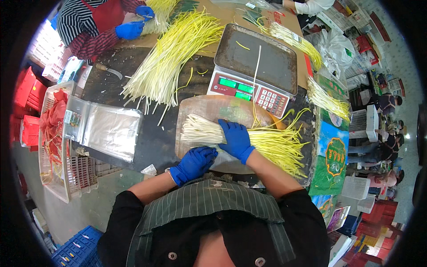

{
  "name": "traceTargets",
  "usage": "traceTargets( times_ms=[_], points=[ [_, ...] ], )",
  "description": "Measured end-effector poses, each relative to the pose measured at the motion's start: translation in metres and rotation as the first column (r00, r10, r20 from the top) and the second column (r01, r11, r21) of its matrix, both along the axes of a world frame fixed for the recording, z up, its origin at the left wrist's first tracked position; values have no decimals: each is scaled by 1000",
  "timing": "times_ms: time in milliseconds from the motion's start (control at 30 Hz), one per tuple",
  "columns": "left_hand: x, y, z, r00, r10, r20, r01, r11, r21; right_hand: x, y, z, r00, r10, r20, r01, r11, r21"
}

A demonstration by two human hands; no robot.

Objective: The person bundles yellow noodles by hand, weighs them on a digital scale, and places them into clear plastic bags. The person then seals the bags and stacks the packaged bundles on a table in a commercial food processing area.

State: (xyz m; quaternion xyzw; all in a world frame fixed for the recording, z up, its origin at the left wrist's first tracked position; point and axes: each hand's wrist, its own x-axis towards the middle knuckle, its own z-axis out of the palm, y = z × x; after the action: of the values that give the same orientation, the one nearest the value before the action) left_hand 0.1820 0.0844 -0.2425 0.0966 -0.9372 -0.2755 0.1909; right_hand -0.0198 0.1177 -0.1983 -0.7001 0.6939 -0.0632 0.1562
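In a blue glove, my right hand (236, 139) presses around the middle of a bundle of yellow garlic chives (277, 142), white stalk ends to the left. My left hand (196, 163), also gloved, is at the near edge of the bundle; its fingers are bent together, and whether they pinch something thin is unclear. Under the bundle lies a translucent sheet (186, 110). Beyond it stands a digital scale (257, 60) with a metal tray, one long stalk lying across it. A large loose heap of chives (173, 56) is to the scale's left.
Clear plastic bags (113, 130) lie at the left, with a curved knife (110, 70) farther back. Bundled chives (295, 41) rest at the right. A co-worker's gloved hands (131, 28) handle chives across the table. A plastic basket (68, 180) stands beside the table.
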Motion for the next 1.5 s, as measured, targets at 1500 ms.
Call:
traceTargets(
  times_ms=[1500],
  points=[
    [-37, -71, 26, 950, 73, 302, 11, 964, -267, -193, 112, 86, 748, -447, -490, 588, 789, 178]
  ],
)
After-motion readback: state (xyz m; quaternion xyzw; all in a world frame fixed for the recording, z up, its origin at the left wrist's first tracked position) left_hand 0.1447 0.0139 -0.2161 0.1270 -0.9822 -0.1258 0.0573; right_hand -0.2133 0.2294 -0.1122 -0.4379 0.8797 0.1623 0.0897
